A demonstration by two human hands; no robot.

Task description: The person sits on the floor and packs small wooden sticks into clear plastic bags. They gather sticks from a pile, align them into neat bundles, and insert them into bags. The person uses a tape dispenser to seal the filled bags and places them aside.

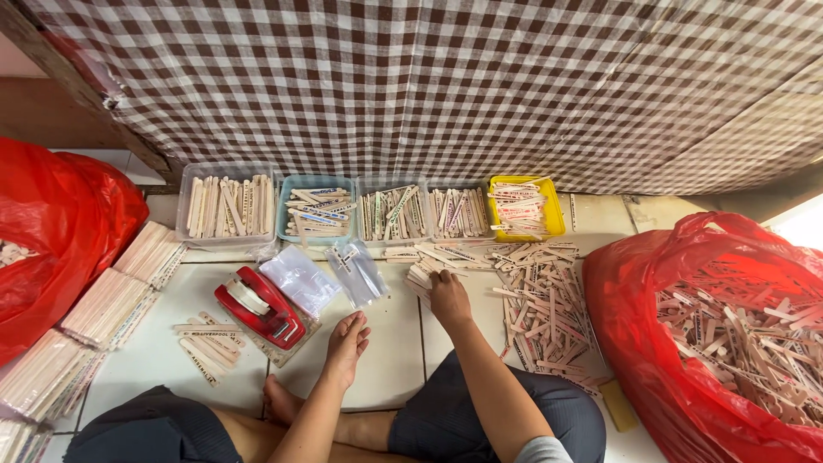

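1. The loose heap of wooden sticks [549, 309] lies on the tile floor, just right of your right hand [447, 298].
2. Your right hand rests curled on the heap's left edge — light, stiff, thin sticks; pinch one mid-length.
3. Your left hand [347, 343] — fingers loosely together, empty — sits well left of the heap.

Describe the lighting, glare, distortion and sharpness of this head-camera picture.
Head view: soft, even light with faint shadows; a blown-out white patch glares at the right edge; wide-angle distortion bends the checked cloth and stretches the red bags at the sides; the centre is sharp, with the left hand, right hand and loose wooden sticks crisp; lettering on the sticks is too small to read.
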